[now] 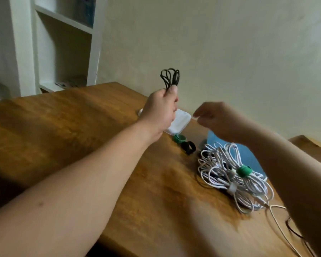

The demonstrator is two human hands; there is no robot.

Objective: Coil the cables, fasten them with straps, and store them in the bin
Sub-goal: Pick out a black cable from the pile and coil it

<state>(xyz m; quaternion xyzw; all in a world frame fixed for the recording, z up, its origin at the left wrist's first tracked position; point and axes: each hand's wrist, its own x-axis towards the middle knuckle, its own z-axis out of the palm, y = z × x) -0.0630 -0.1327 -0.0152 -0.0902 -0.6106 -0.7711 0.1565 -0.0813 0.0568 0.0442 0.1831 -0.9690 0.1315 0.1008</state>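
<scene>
Black coiled cable, white cables with green strap, blue bin, brown wood-grain table.

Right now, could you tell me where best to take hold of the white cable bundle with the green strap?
Probably at the green strap, coming from above: there the white cable bundle is cinched into a narrow waist, while its loops splay loosely on the table either side.

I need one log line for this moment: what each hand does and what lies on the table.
left hand: holds black cable coil raised | right hand: empty, beside it | table: white cables, green strap roll
</scene>
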